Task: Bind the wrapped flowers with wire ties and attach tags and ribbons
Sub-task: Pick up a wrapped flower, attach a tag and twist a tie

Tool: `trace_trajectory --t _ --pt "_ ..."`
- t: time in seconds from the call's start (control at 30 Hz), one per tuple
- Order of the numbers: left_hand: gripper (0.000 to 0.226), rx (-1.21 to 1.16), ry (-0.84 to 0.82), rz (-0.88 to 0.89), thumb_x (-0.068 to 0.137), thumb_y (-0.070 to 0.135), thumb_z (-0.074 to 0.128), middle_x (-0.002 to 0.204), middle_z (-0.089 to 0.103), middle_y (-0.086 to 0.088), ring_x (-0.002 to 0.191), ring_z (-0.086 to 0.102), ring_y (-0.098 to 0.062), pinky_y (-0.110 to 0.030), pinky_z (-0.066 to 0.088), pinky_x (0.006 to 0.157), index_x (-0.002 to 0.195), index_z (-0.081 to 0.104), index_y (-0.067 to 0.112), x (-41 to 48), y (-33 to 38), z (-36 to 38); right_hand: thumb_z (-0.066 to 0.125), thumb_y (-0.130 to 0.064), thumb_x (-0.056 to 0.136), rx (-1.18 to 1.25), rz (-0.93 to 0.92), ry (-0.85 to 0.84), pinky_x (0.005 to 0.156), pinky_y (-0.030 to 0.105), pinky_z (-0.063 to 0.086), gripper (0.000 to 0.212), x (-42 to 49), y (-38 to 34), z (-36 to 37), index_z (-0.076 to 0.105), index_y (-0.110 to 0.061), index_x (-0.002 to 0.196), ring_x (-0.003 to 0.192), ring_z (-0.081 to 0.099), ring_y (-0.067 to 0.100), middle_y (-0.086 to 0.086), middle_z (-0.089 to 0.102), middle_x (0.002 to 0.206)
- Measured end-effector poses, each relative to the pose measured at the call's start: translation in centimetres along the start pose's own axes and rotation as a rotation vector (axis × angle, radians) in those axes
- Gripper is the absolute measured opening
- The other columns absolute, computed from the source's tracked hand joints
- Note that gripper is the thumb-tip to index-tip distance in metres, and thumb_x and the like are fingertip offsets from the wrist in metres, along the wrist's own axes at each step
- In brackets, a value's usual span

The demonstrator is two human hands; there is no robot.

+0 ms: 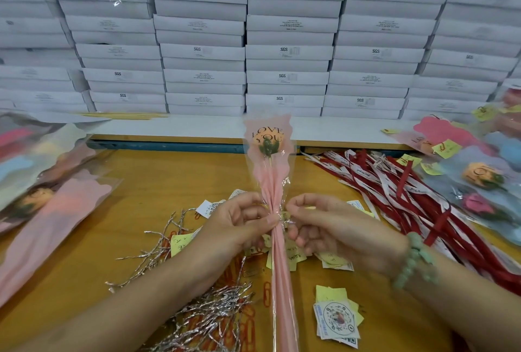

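Observation:
A wrapped flower (268,151) in a pink sleeve printed "LOVE YOU" stands upright at the centre, its long stem running down to the bottom edge. My left hand (239,222) grips the gathered sleeve at the neck from the left. My right hand (315,224) pinches a silver wire tie (287,221) at the same spot, on the right side of the stem. Loose silver wire ties (197,315) lie lower left on the orange table. Paper tags (337,319) lie lower right, and red and white ribbons (403,191) spread out to the right.
Wrapped flowers are piled at the left (48,199) and at the right (479,171). Stacked white boxes (287,52) form a wall behind the table. Orange paper clips (266,294) and yellow notes (180,243) lie scattered under my hands.

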State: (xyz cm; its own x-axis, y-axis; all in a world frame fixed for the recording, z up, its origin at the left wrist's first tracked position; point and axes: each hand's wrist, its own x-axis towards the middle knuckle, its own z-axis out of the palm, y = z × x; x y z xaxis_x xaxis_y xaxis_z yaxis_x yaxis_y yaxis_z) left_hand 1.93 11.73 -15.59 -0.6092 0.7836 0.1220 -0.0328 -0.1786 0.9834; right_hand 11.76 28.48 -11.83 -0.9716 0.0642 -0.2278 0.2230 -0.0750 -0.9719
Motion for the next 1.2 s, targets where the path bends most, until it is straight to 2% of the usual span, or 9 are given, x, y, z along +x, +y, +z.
trace_trajectory --t 0.1,0.23,0.33,0.47,0.6,0.73,0.93,1.07,1.2 --pt "0.03 -0.03 0.02 -0.022 0.076 0.021 0.075 0.097 0.067 -0.014 0.077 0.065 -0.015 -0.023 0.054 0.066 0.103 0.069 0.012 0.0 -0.1 0.0 0.047 -0.046 0.095 -0.635 -0.117 0.175 0.055 0.024 0.046 0.031 -0.3 -1.8 -2.3 0.059 -0.02 0.104 0.062 0.063 0.005 -0.003 0.072 0.081" --pt "0.028 -0.032 0.017 -0.037 0.073 0.024 0.076 0.093 0.065 -0.015 0.081 0.062 -0.02 -0.033 0.051 0.072 0.098 0.071 0.013 0.1 -0.3 0.0 0.049 -0.037 0.098 -1.413 -0.124 0.633 0.063 0.027 0.047 0.015 -0.2 -2.6 -8.3 0.055 -0.025 0.093 0.076 0.061 0.009 -0.008 0.064 0.089" --pt "0.035 -0.025 0.015 -0.037 0.075 0.022 0.074 0.09 0.062 -0.015 0.078 0.06 -0.018 -0.032 0.051 0.069 0.104 0.065 0.004 0.2 -0.4 0.0 0.048 -0.042 0.097 -1.59 0.002 0.86 0.062 0.03 0.044 0.025 0.0 -1.7 -12.1 0.052 -0.018 0.093 0.076 0.057 0.019 -0.004 0.057 0.079" --pt "0.04 -0.018 0.015 -0.037 0.078 0.02 0.072 0.089 0.063 -0.014 0.076 0.061 -0.015 -0.025 0.053 0.064 0.11 0.062 -0.002 0.2 -0.3 0.1 0.052 -0.048 0.094 -1.56 0.088 0.83 0.067 0.035 0.053 0.033 0.6 -0.4 -14.1 0.054 -0.018 0.082 0.07 0.058 0.017 -0.003 0.059 0.073" --pt "0.038 -0.019 0.009 -0.045 0.078 0.02 0.072 0.088 0.062 -0.013 0.075 0.06 -0.015 -0.025 0.053 0.065 0.108 0.062 -0.001 0.1 -0.3 0.1 0.06 -0.025 0.092 -1.447 -0.026 0.839 0.062 0.031 0.047 0.013 0.4 -0.4 -14.5 0.061 -0.019 0.081 0.073 0.058 0.016 -0.004 0.063 0.08" --pt "0.033 -0.021 0.008 -0.049 0.078 0.021 0.072 0.087 0.062 -0.012 0.076 0.061 -0.015 -0.025 0.053 0.066 0.104 0.064 0.004 0.1 -0.3 0.1 0.06 -0.028 0.093 -1.379 -0.23 0.974 0.058 0.029 0.045 0.011 0.1 -0.8 -14.2 0.061 -0.023 0.083 0.07 0.057 0.016 -0.008 0.059 0.074" --pt "0.033 -0.033 0.003 -0.046 0.079 0.02 0.071 0.085 0.063 -0.01 0.074 0.062 -0.013 -0.023 0.051 0.062 0.105 0.064 0.002 0.1 -0.2 0.3 0.053 -0.016 0.098 -0.401 -0.588 0.889 0.044 0.015 0.044 0.012 -0.2 -3.3 -11.5 0.059 -0.015 0.088 0.043 0.053 0.003 -0.001 0.061 0.064" --pt "0.04 -0.028 0.01 -0.047 0.08 0.018 0.07 0.09 0.062 -0.014 0.078 0.061 -0.016 -0.023 0.051 0.063 0.112 0.061 -0.004 0.0 -0.1 0.3 0.053 -0.017 0.099 -0.125 -0.737 0.822 0.039 0.016 0.029 0.016 -1.2 -4.9 -10.1 0.06 -0.021 0.085 0.043 0.034 0.005 -0.008 0.05 0.059" --pt "0.04 -0.026 0.005 -0.058 0.081 0.017 0.069 0.091 0.064 -0.014 0.08 0.062 -0.016 -0.024 0.052 0.064 0.113 0.06 -0.004 0.0 0.0 0.3 0.055 -0.018 0.097 -0.031 -0.924 0.769 0.041 0.018 0.024 0.013 -2.6 -7.0 -8.0 0.063 -0.024 0.089 0.045 0.033 0.007 -0.009 0.056 0.066"
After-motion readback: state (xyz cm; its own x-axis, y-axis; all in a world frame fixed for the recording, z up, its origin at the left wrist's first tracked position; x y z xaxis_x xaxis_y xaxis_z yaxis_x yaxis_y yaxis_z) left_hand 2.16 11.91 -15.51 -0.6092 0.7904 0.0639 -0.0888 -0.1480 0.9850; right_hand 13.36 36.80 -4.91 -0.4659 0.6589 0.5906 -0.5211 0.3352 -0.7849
